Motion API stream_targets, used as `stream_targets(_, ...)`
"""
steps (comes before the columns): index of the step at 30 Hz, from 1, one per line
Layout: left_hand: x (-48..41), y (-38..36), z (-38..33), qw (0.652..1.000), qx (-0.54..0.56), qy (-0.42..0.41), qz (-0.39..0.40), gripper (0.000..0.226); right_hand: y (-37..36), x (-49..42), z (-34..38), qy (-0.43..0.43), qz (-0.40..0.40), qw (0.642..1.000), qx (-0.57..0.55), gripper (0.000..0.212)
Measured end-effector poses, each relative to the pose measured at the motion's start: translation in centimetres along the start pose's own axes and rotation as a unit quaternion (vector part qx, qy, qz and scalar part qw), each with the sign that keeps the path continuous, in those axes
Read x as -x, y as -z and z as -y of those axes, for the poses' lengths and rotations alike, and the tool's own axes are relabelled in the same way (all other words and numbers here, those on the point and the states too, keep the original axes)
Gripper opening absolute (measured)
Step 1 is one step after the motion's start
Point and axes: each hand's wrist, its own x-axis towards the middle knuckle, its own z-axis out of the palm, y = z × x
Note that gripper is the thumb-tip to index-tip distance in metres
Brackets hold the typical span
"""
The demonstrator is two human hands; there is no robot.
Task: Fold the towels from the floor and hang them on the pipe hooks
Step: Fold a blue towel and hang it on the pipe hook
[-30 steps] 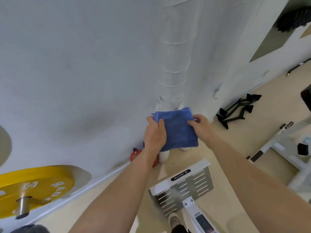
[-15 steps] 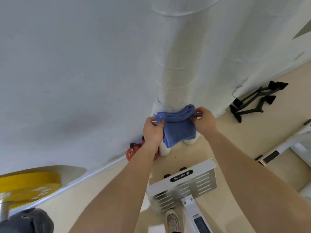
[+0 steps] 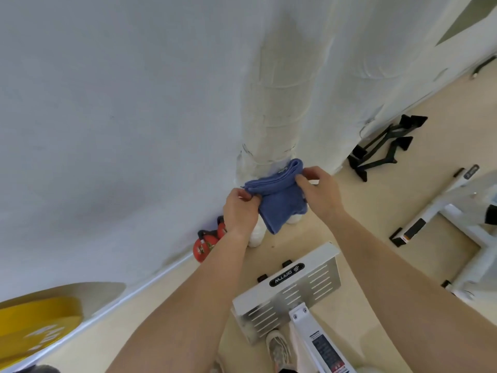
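Observation:
A folded blue towel (image 3: 279,200) hangs between my two hands in front of a white wrapped pipe (image 3: 277,109) that runs up the wall. My left hand (image 3: 240,211) pinches the towel's left upper corner. My right hand (image 3: 318,193) pinches the right upper end, where the folded layers bunch up. The towel's lower part droops to a point below my hands. A thin wire hook (image 3: 363,127) shows on the neighbouring wrapped column to the right. No hook on the near pipe is visible.
Red kettlebells (image 3: 208,242) sit at the wall base left of the pipe. A white perforated machine plate (image 3: 293,292) lies by my shoe (image 3: 278,351). A yellow weight plate (image 3: 35,329) is at lower left. Black handles (image 3: 384,149) and a white bench frame (image 3: 457,211) lie right.
The towel went from a flat square held by its top corners to a bunched fold, its top edge tilted up to the right. My hands shifted slightly right and closer to the pipe.

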Motion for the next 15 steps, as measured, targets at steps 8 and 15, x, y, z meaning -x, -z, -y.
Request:
stream_targets(8, 2.8, -0.1, -0.1, 0.968, -0.13, -0.181, -0.118, 0.018, 0.0, -2.8, 0.2, -0.031, 0.048, 0.997, 0.049, 0.02)
stream_targets(15, 2.7, -3.1, -0.2, 0.946, -0.212, -0.235, -0.066, 0.03, 0.3, -3.5, -0.3, -0.013, 0.026, 0.995, 0.093, 0.02)
